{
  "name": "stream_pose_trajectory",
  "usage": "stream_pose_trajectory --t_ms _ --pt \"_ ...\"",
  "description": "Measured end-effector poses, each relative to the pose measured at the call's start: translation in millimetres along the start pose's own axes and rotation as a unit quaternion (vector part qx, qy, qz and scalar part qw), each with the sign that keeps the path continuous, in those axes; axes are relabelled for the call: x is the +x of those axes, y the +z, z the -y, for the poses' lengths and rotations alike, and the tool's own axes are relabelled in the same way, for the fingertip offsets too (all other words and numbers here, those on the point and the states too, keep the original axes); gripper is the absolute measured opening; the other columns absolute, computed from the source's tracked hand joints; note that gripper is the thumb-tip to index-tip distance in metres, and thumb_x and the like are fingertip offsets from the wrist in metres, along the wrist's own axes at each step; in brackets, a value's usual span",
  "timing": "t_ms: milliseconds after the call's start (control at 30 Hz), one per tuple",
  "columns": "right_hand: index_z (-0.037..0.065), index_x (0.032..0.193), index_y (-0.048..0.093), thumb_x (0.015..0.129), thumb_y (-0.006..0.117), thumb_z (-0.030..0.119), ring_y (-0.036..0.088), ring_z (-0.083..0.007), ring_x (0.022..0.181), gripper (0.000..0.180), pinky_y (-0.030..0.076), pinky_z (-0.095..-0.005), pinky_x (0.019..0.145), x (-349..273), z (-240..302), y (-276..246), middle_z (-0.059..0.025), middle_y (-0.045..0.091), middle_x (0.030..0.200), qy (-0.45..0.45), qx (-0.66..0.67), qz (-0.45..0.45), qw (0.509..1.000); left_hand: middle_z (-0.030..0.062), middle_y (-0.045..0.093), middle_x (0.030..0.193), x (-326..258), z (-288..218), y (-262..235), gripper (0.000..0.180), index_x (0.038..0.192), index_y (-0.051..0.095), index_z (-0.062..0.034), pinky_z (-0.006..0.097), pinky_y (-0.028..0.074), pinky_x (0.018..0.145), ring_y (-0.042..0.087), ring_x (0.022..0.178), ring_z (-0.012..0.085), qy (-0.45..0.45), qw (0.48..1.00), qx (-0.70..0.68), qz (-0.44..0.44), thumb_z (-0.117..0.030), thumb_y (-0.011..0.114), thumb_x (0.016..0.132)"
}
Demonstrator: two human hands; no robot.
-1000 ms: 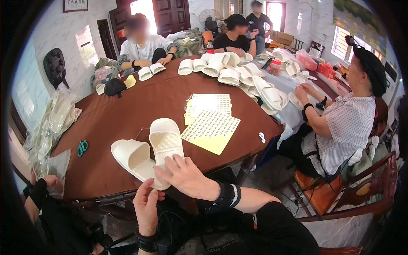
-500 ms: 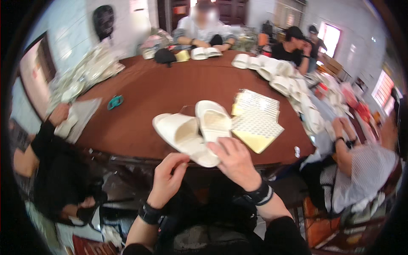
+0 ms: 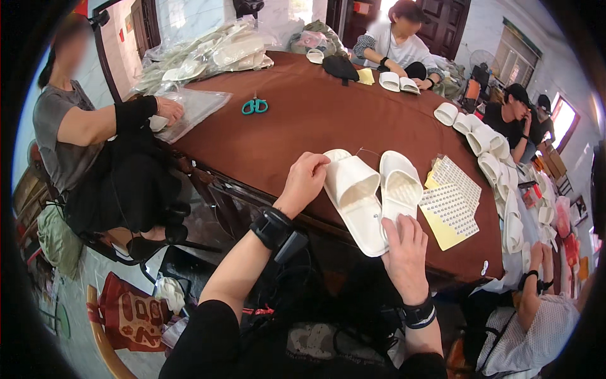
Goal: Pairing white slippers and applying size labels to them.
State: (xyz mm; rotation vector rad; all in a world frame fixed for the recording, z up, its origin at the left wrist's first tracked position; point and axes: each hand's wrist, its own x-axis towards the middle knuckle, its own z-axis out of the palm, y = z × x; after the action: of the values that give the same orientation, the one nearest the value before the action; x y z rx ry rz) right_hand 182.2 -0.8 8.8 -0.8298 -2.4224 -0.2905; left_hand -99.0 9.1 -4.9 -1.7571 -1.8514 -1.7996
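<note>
A pair of white slippers lies close together at the table's near edge, the left slipper (image 3: 353,180) tilted and the right slipper (image 3: 402,174) beside it. A small printed mark shows on the left slipper's insole. My right hand (image 3: 407,256) has its fingers and thumb over the heel of the right slipper, holding it. My left hand (image 3: 304,184) is beside the left slipper's toe end, fingers bent and pinched together. Whatever that pinch holds, if anything, is too small to make out. Sheets of small round stickers (image 3: 451,208) on yellow backing lie just right of the slippers.
Teal-handled scissors (image 3: 255,106) lie on the brown tablecloth (image 3: 303,120). Bagged slippers (image 3: 221,50) are heaped at the far left, more white slippers (image 3: 489,142) along the right. Co-workers sit around the table; one at the left has a hand on a clear plastic bag (image 3: 199,114).
The view has swung left, so the table appears shifted right. My left hand has moved from the left slipper's heel up to its toe end. My right hand stays at the heels.
</note>
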Motion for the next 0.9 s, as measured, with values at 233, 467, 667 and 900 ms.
stream_pose_trajectory --t_ms 233,467,667,900 --pt "0.009 0.125 0.054 0.074 0.059 0.001 0.047 -0.0372 0.116 0.052 0.038 -0.0478 0.091 3 1 14 -0.0179 0.050 0.118 0.037 -0.027 -0.030 0.998 0.0145 0.064 0.092 -1 17 16 0.013 0.094 0.066 0.0014 0.032 0.051 0.074 0.064 0.084 0.0280 0.054 0.997 0.047 -0.034 0.001 0.057 0.084" --pt "0.011 0.123 0.055 0.076 0.059 0.002 0.048 -0.0356 0.115 0.049 0.037 -0.0469 0.091 2 6 22 -0.0163 0.049 0.117 0.051 -0.009 -0.051 0.997 0.0122 0.064 0.096 -2 21 10 0.013 0.097 0.066 0.0015 0.030 0.051 0.076 0.064 0.086 0.0236 0.030 0.999 0.025 -0.012 0.001 0.058 0.087" --pt "0.012 0.122 0.055 0.073 0.063 0.001 0.047 -0.0345 0.115 0.051 0.036 -0.0463 0.091 0 8 21 -0.0151 0.050 0.117 0.057 -0.028 -0.074 0.995 0.0133 0.063 0.098 -1 18 11 0.012 0.092 0.067 -0.0014 0.037 0.050 0.081 0.062 0.093 0.0315 0.002 1.000 0.018 -0.014 -0.003 0.057 0.085" --pt "0.011 0.120 0.056 0.076 0.059 0.004 0.048 -0.0298 0.110 0.044 0.036 -0.0446 0.085 1 9 27 -0.0131 0.049 0.109 0.052 -0.054 -0.096 0.993 0.0155 0.063 0.100 0 27 8 0.013 0.094 0.066 0.0004 0.038 0.050 0.083 0.062 0.094 0.0325 0.066 0.997 0.036 -0.020 -0.001 0.057 0.084"
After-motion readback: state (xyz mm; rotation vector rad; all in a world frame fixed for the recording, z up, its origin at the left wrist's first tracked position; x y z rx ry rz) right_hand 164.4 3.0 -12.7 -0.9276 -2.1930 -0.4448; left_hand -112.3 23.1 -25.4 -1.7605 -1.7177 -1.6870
